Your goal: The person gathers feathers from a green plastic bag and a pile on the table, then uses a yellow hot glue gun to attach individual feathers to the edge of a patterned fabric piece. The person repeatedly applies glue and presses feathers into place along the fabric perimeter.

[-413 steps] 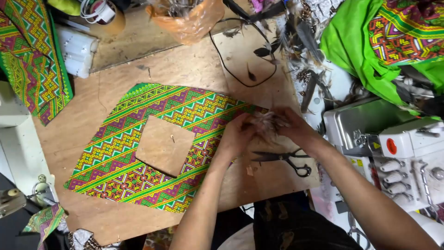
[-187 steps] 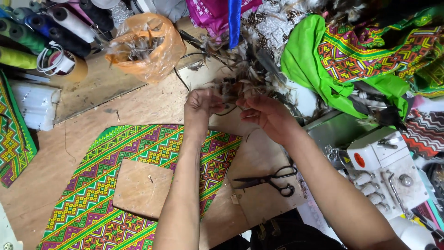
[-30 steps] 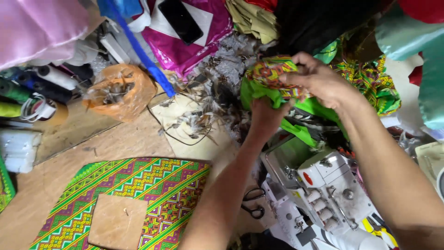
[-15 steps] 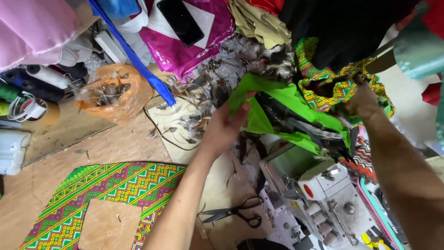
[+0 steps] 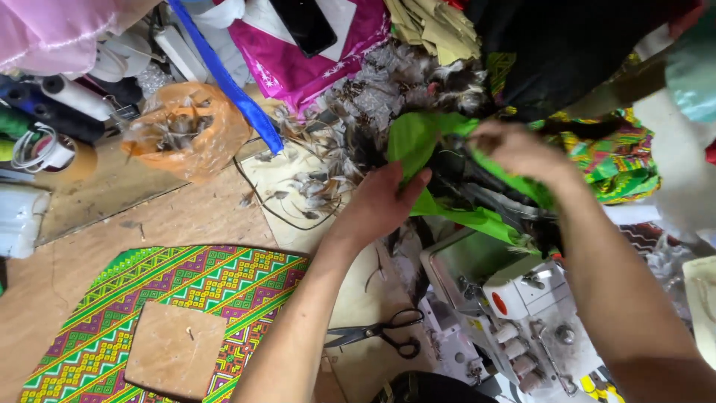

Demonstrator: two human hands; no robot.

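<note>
Both hands grip the green cloth point(image 5: 447, 216), the left hand point(image 5: 384, 201) pinching its near edge and the right hand point(image 5: 522, 153) closed on the top; it looks light, soft and limp, best held by bunched folds.

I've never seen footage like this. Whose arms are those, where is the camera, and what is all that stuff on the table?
The camera sits on a person's head and looks down, so the two bare arms are their own. The left hand and right hand both grip a bright green cloth beside a pile of feathers. On the wooden table lie a patterned fabric with a cardboard square on it, black scissors, an orange bag, and a white sewing machine.
</note>
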